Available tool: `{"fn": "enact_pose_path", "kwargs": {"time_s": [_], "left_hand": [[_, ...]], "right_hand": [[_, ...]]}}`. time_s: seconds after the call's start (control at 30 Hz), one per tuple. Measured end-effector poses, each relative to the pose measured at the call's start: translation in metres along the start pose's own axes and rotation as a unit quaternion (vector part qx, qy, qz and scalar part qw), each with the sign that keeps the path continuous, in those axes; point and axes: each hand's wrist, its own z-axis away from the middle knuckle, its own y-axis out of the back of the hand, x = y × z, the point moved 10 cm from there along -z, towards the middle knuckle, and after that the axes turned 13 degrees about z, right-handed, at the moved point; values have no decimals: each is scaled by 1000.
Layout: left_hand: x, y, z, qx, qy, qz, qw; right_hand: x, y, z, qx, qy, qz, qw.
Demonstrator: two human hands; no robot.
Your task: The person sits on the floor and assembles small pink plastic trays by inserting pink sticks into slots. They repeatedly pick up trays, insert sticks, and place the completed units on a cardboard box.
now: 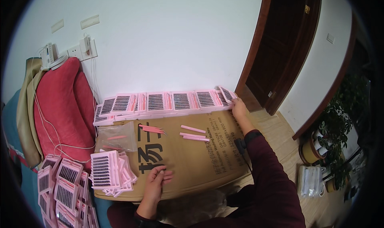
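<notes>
At the far right end of a row of pink false-eyelash trays (156, 102), my right hand (240, 108) grips a tilted tray (227, 94) by its lower edge. That tray rests over or just above another one; contact is hard to tell. My left hand (158, 177) hovers over the front of the cardboard box (192, 159), fingers apart, with nothing visible in it. Left of it stands an uneven stack of lash trays (105, 170). Pink tweezers (152, 129) lie bunched on the box, and three pink tubes (193, 135) lie to their right.
A clear plastic bag (117, 138) holding pink tweezers lies at the box's left. More lash trays (67, 195) are heaped beside it, below red cushions (60, 108). White cables (57, 135) hang from wall sockets. A wall (174, 47) backs the box; potted plants (313, 147) stand right.
</notes>
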Motion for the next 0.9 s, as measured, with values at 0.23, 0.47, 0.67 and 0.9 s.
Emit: {"fn": "enact_pose_path", "kwargs": {"time_s": [0.23,0.47,0.67,0.9], "left_hand": [[1,5,-1,14,-12,-15,1000],[-1,7,-3,3,0,-14,1000],[-5,8,-6,-9,4,-7,1000],[-12,15,-13,-22,8,1,1000]], "right_hand": [[7,-17,-9,-59,69,-21,996],[-127,51,-35,47,206,-44,976],[-336,38,7,-30,348,-151,925],[-455,-36,46,-103,395,-47,912]]}}
